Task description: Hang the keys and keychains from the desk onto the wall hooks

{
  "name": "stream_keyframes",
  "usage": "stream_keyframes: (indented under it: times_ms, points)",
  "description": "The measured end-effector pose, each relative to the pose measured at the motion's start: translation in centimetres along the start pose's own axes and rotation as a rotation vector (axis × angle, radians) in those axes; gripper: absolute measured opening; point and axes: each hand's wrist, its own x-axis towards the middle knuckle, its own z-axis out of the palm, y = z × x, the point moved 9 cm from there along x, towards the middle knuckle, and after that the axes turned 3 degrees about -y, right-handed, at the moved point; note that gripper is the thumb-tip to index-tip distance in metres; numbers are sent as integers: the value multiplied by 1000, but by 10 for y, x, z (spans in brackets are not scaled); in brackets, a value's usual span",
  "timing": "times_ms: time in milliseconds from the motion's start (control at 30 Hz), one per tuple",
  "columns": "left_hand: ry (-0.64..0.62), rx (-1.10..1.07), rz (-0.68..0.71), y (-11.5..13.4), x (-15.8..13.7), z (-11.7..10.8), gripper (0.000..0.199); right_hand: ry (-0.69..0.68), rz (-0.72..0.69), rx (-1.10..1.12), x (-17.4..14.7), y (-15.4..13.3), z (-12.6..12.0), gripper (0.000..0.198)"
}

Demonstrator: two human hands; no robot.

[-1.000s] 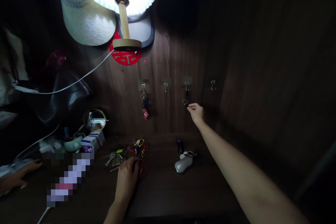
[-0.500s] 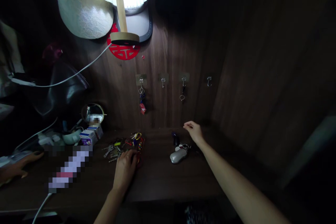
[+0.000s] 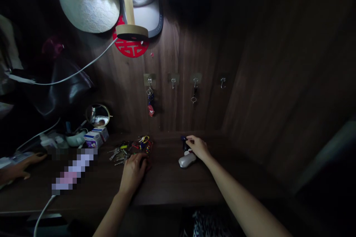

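Note:
My right hand (image 3: 198, 147) is over a small bunch on the desk, thumb and fingertips closed together at a black key fob (image 3: 185, 144). A silver oval case (image 3: 187, 160) lies just below these fingers, with a pale round tag partly hidden beside it. My left hand (image 3: 133, 166) rests at the near edge of a pile of loose keys (image 3: 122, 152), fingers loosely bent and thumb apart, gripping nothing visible. Its fingertips partly cover a string of colourful beads (image 3: 148, 149). A yellow ring (image 3: 144, 139) tops the pile.
On the wall is a row of hooks; the leftmost holds keys with a red tag (image 3: 150, 110), another hook (image 3: 195, 81) a ring on a dark strap. A lit lamp (image 3: 128, 3) hangs above. Small boxes (image 3: 94, 139) and a round mirror (image 3: 98, 115) stand left.
My right hand has moved left and down onto the black key fob. My left hand stays by the key pile. The whole view has shifted slightly upward in frame.

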Motion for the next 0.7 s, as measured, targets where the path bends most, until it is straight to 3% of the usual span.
stream_keyframes:
  times_ms: [200,400,500,700]
  points:
    - [2,20,55,11,-1,-1,21,-92,-58,-359,-11,-33,19,24]
    - [6,27,91,19,-2,-5,21,-145,-185,-364,-22,-70,31,7]
    - [-2,41,107,21,-2,-5,21,-200,-194,-213,-26,-77,43,12]
    - [-3,55,164,27,-4,-2,24,-349,-116,357,-36,-80,71,14]
